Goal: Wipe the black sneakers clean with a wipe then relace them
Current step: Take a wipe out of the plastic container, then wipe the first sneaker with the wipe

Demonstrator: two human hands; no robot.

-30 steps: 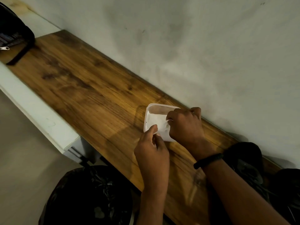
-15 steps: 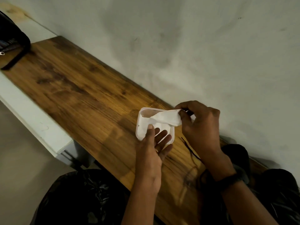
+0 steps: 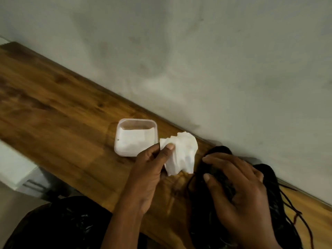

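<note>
The left grip [image 3: 149, 169] pinches a white wipe [image 3: 183, 155] just right of the tub [image 3: 117, 141] on the counter [image 3: 53, 108]. The right grip [image 3: 239, 191] rests on a black sneaker [image 3: 220, 150], farther right.

- Dim, warm indoor light; the grey wall [image 3: 215, 60] is shaded unevenly in blotches.
- A soft sheen lies on the wooden top [image 3: 53, 114], perhaps from a lamp overhead.
- The wipe [image 3: 181, 153] is brightest, nearly washed out.
- The black sneakers [image 3: 274, 194] sink into shadow, their detail lost.
- Motion blur softens everything; the wide lens bends the edges.
</note>
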